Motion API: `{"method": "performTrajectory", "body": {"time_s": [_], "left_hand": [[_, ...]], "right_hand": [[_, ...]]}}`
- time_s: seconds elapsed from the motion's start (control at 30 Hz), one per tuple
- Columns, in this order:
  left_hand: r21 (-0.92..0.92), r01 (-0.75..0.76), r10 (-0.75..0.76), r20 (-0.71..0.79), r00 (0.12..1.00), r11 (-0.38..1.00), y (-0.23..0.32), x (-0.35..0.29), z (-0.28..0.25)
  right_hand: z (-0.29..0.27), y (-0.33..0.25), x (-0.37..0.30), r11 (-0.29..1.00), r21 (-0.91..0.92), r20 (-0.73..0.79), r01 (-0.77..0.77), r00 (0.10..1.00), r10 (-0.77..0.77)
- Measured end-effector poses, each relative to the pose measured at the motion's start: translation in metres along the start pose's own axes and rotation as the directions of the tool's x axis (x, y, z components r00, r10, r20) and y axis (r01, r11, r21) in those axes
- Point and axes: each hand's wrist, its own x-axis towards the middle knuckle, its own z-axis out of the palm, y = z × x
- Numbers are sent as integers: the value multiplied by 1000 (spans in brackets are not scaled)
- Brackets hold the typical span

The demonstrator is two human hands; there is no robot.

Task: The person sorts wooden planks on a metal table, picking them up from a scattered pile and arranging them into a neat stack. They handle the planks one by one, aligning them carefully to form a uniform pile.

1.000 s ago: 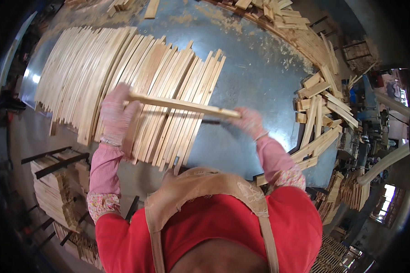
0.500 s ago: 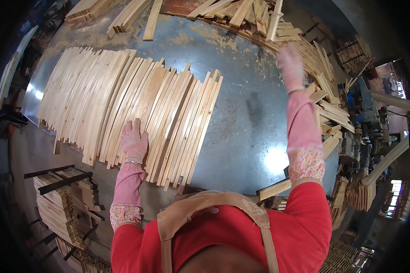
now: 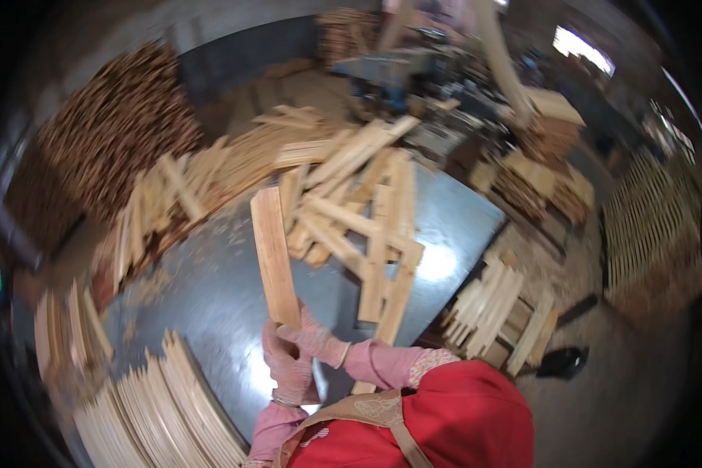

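A flat wooden board [image 3: 273, 257] stands up from my two gloved hands, its free end pointing away from me over the metal table. My left hand [image 3: 288, 363] is closed round its near end. Pressed up beside it, my right hand [image 3: 316, 335] grips the same end from the right. The fingers partly cover that end of the board. Just beyond and to the right lies a loose heap of wooden slats [image 3: 351, 218], crossing one another at odd angles. At the lower left, a row of slats [image 3: 164, 405] is lined up side by side.
The blue-grey metal table [image 3: 203, 312] carries scattered sawdust. More wood offcuts [image 3: 171, 187] line its far edge. A big stack of wood [image 3: 121, 129] stands at the far left. To the right are a stack of short slats [image 3: 487, 308], a machine [image 3: 444, 140] and a hose [image 3: 503, 66].
My view has swung to the right. My left hand has left the lined-up slats and my right hand has come in from the far pile; both now hold one board.
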Motion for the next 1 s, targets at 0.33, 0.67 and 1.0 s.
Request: {"method": "performTrajectory", "body": {"time_s": [0.33,0.67,1.0], "left_hand": [[-272,-97,289,894,343,957,135,-37,242],[211,153,-231,965,123,965,86,-74,276],[-348,764,610,789,-75,544,204,40,366]], "right_hand": [[-380,-123,-169,978,-200,-812,-64,570,-129],[-641,57,-359,737,186,-977,-650,-199,71],[-703,101,-352,-79,-210,-949,-974,184,256]]}}
